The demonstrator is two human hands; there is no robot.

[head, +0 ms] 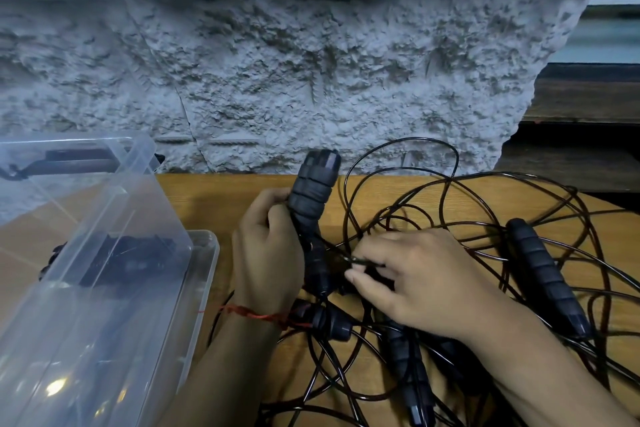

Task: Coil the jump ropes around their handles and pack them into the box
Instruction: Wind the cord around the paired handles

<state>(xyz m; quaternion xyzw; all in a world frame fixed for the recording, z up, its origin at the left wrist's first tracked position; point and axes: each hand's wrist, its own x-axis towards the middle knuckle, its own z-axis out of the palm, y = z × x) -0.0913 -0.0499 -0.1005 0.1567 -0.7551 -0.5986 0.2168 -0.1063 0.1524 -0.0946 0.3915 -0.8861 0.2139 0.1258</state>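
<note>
The left hand (268, 253) grips a pair of black ribbed handles (310, 198), pressed together and standing nearly upright above the table, with the fingers curled around their lower half. Just to the right of them, the right hand (408, 284) pinches a thin black cord (360, 262) between thumb and fingertips, close to the lower end of the held handles. The other fingers of this hand are loosely bent.

Around both hands lies a tangle of black ropes (450, 201), spread in loose loops over the wooden table (207, 198). In the tangle are more handles: one (547, 274) lies at the right, one (405, 367) lies under the right forearm, and one (325, 321) lies beside the left wrist. A red thread bracelet (256, 314) is on this wrist.

At the left stands the clear plastic box (207, 253), with its lid (104, 184) open and tilted up. Inside it a dark bundle (131, 256) is seen through the lid, but I cannot tell its details. Behind the table there is a rough grey wall (311, 80).
</note>
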